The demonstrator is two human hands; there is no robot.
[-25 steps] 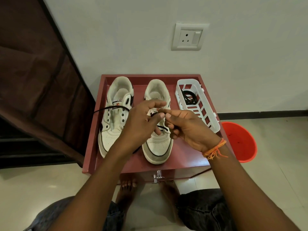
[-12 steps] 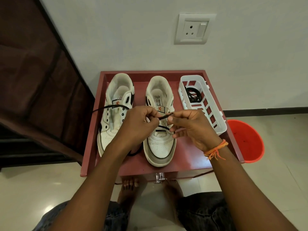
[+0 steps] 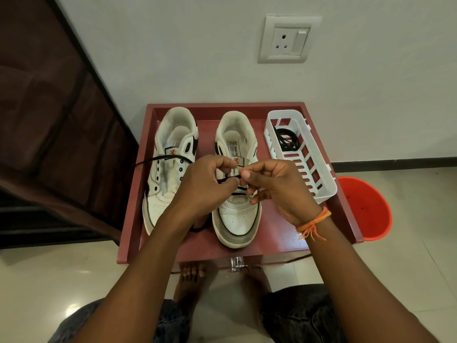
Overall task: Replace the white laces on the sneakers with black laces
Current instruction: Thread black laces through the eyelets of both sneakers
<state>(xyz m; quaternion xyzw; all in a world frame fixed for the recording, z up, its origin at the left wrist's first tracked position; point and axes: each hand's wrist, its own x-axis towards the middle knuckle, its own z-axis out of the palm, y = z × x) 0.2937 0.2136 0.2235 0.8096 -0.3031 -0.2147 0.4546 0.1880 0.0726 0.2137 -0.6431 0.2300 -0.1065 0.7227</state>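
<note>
Two white sneakers stand side by side on a red-brown table (image 3: pixel 277 233), toes toward me. The left sneaker (image 3: pixel 170 154) has bare eyelets, and a black lace (image 3: pixel 158 158) trails across its tongue and off the table's left edge. Over the right sneaker (image 3: pixel 236 214) my left hand (image 3: pixel 205 186) and my right hand (image 3: pixel 274 186) meet, both pinching the black lace just above the eyelets. One run of black lace crosses the lowest eyelets of that shoe. A loop of the lace lies between the two toes.
A white slotted plastic basket (image 3: pixel 319 184) on the table's right holds a coiled black lace (image 3: pixel 286 139). An orange bucket (image 3: pixel 366 209) stands on the floor to the right. A dark cabinet is at left, a wall socket above, my bare feet under the table.
Both hands have stayed over the right sneaker and closed in, fingertips now meeting on the lace. The camera has shifted slightly.
</note>
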